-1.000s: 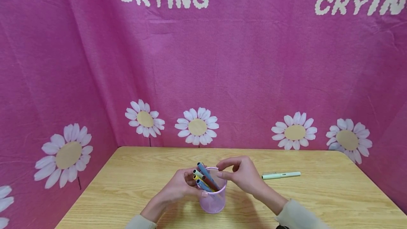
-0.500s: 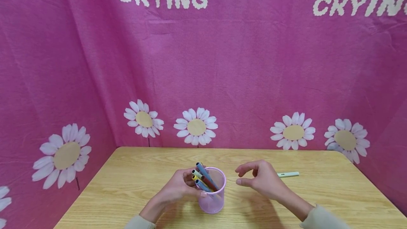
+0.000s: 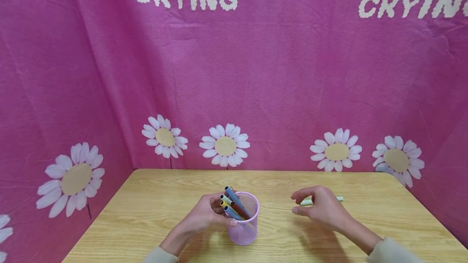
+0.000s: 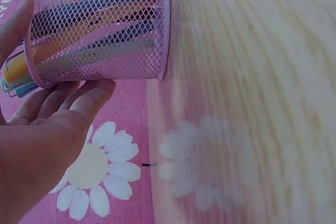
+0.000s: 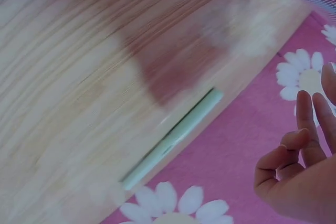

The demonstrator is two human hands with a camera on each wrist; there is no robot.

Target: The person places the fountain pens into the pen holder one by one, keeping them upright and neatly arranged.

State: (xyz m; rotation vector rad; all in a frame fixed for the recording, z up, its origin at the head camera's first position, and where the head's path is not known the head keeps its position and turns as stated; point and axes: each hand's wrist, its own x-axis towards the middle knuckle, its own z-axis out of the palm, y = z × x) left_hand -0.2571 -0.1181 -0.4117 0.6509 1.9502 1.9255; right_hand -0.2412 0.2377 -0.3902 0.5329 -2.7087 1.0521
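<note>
My left hand (image 3: 199,217) holds a pink mesh pen cup (image 3: 244,233) upright on the table, thumb at the rim and fingers round its far-left side. Several pens (image 3: 234,201) in blue, pale green, yellow and dark red lean left inside it. In the left wrist view the fingers of my left hand (image 4: 52,135) lie along the mesh cup (image 4: 100,35). My right hand (image 3: 326,211) hovers over the table to the right, thumb and fingers apart, holding nothing. Behind it lies a mint-green pen (image 3: 340,199), partly hidden; the right wrist view shows this pen (image 5: 173,141) whole, apart from the fingers.
The wood-grain table (image 3: 175,182) has rounded far corners. A magenta cloth (image 3: 278,92) with daisies and white lettering hangs behind it and along both sides.
My right hand has moved away from the cup's rim to the right, and now covers part of the mint-green pen in the head view. My left hand keeps its hold on the cup.
</note>
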